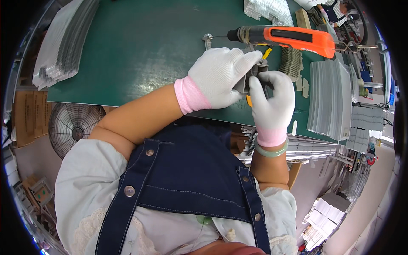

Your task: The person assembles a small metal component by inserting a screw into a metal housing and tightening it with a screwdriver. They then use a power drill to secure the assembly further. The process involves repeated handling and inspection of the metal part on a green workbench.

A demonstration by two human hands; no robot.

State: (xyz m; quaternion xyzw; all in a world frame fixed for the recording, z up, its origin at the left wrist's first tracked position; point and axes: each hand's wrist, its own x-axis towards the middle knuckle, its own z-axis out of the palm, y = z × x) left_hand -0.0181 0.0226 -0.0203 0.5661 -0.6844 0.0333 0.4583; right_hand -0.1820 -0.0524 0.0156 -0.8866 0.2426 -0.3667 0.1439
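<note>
My left hand [224,75], in a white glove with a pink cuff, is closed around a short grey hollow metal profile [242,87]. My right hand [274,98], gloved alike, has its thumb and fingers bent in at the profile's open side. Whatever those fingertips pinch is hidden. Just beyond the hands lies an orange and black electric screwdriver [289,38], its bit pointing left at a small metal fitting [207,41]. Yellow-handled tool parts [267,53] show behind the profile.
The green tabletop [140,46] carries a stack of silvery strips [63,46] at left and pale panels [327,97] at right. Small grey-brown pieces [290,63] are stacked beside my right hand. A fan [76,129] stands below the table's left edge. Another person [335,12] is at far right.
</note>
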